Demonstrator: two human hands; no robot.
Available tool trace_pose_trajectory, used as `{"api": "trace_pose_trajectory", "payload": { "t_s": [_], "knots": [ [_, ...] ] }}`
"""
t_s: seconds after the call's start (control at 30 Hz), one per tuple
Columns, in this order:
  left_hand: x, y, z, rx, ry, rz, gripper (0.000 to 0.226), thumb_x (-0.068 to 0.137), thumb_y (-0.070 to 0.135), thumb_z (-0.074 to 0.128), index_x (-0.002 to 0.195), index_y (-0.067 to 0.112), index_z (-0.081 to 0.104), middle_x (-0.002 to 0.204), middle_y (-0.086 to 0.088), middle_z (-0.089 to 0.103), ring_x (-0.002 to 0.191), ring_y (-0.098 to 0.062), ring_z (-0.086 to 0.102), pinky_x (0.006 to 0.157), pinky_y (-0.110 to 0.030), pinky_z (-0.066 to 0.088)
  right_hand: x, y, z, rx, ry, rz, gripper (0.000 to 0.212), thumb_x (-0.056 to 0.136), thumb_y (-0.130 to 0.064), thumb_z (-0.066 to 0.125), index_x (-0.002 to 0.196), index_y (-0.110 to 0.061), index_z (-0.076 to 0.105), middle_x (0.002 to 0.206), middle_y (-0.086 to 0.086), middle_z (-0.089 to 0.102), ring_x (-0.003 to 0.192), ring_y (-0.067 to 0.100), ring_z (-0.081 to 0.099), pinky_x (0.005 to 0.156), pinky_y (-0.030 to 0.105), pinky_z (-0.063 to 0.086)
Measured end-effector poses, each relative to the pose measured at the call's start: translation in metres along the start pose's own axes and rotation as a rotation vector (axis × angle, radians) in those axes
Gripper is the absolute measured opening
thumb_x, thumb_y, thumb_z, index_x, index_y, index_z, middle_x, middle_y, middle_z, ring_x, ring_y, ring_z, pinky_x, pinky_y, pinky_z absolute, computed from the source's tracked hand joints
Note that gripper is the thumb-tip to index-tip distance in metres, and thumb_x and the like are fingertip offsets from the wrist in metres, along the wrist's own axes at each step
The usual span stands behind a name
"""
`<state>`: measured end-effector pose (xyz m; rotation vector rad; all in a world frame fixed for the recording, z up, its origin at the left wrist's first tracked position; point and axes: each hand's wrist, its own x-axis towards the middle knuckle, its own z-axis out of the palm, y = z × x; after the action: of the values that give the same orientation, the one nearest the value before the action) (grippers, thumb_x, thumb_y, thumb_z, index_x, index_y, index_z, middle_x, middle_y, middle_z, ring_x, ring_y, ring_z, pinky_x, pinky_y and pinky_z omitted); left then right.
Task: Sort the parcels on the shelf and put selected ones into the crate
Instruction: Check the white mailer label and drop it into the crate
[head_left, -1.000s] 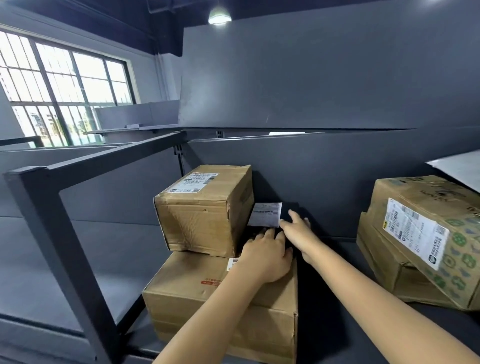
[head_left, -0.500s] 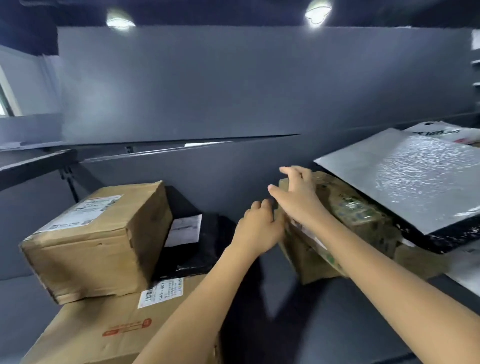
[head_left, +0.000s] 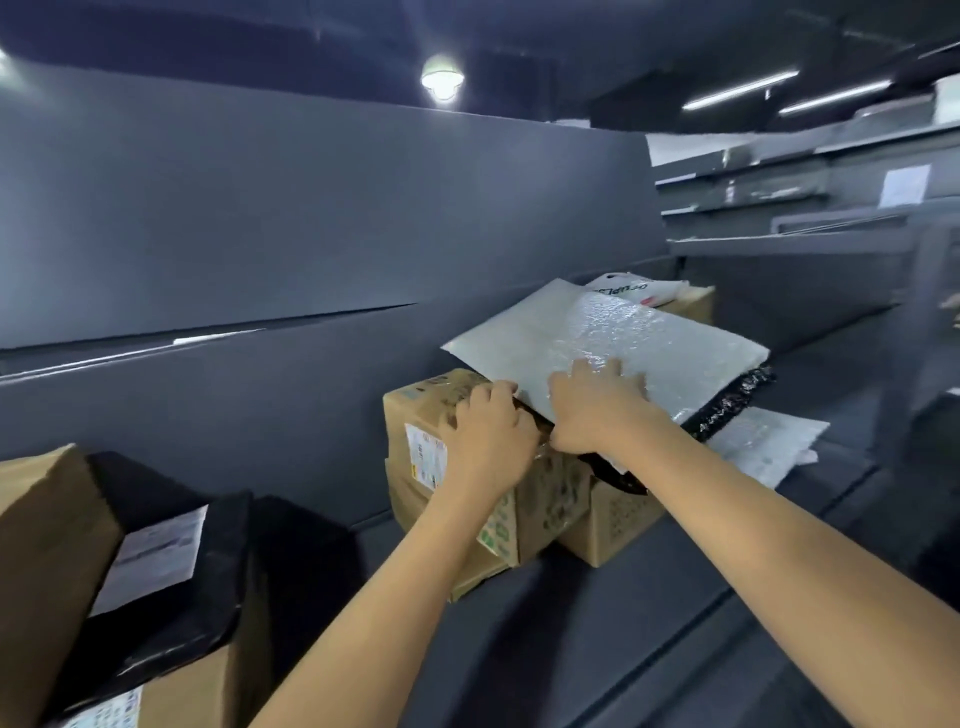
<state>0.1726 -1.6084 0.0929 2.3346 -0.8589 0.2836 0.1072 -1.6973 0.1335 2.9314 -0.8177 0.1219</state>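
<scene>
A white bubble mailer (head_left: 623, 332) lies tilted on a black parcel (head_left: 737, 400), on top of a printed cardboard box (head_left: 431, 402) on the grey shelf (head_left: 571, 649). My right hand (head_left: 597, 410) holds the mailer's near edge, fingers spread on top and thumb under the rim. My left hand (head_left: 488, 436) sits on the box top with fingers curled at the mailer's left edge; what they hold is hidden. No crate is in view.
At the left stand a brown box (head_left: 41, 545), a black parcel with a white label (head_left: 171, 571) and a lower box (head_left: 197, 691). Another bubble mailer (head_left: 763, 441), a white bag (head_left: 639, 291) and a brown box (head_left: 696, 306) lie to the right. More shelving (head_left: 779, 208) stands beyond.
My view and both hands have swung right, from the labelled black parcel by the left boxes to the printed box. My right hand has come down onto the white bubble mailer.
</scene>
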Motion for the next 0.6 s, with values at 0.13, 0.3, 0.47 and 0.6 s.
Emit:
{"api": "trace_pose_trajectory", "payload": {
  "t_s": [0.13, 0.3, 0.47, 0.6],
  "knots": [
    [0.001, -0.008, -0.001, -0.078, -0.007, 0.015, 0.045, 0.091, 0.016, 0.039, 0.135, 0.015, 0.045, 0.140, -0.010, 0.044, 0.130, -0.029, 0.037, 0.110, -0.046, 0.029, 0.002, 0.003, 0.003, 0.060, 0.078, -0.069, 0.041, 0.085, -0.025, 0.050, 0.122, -0.008, 0.049, 0.125, 0.016, 0.049, 0.116, 0.040, 0.046, 0.091, 0.043, 0.045],
    [-0.001, -0.019, -0.005, 0.002, -0.079, 0.036, 0.048, 0.096, 0.029, 0.039, 0.142, 0.017, 0.038, 0.146, -0.013, 0.039, 0.134, -0.032, 0.034, 0.115, -0.046, 0.022, 0.000, 0.004, -0.008, 0.113, 0.342, -0.156, 0.023, 0.090, -0.010, 0.044, 0.111, -0.011, 0.054, 0.089, 0.008, 0.051, 0.080, 0.029, 0.049, 0.065, 0.032, 0.034],
    [-0.005, -0.022, -0.005, 0.082, -0.089, 0.049, 0.048, 0.097, 0.039, 0.038, 0.140, 0.020, 0.040, 0.142, -0.012, 0.043, 0.133, -0.033, 0.035, 0.117, -0.049, 0.011, -0.002, -0.005, -0.006, 0.147, 0.547, -0.190, 0.028, 0.091, -0.008, 0.047, 0.118, -0.012, 0.052, 0.108, 0.009, 0.062, 0.094, 0.033, 0.059, 0.067, 0.033, 0.036],
    [-0.004, -0.027, -0.019, -0.169, -0.020, 0.000, 0.048, 0.096, 0.035, 0.043, 0.138, 0.010, 0.040, 0.136, -0.011, 0.049, 0.129, -0.029, 0.041, 0.109, -0.042, 0.030, -0.009, 0.003, -0.029, 0.312, 0.761, -0.160, 0.044, 0.089, 0.003, 0.040, 0.129, -0.013, 0.050, 0.116, 0.012, 0.061, 0.098, 0.038, 0.057, 0.068, 0.037, 0.037]
  ]
}}
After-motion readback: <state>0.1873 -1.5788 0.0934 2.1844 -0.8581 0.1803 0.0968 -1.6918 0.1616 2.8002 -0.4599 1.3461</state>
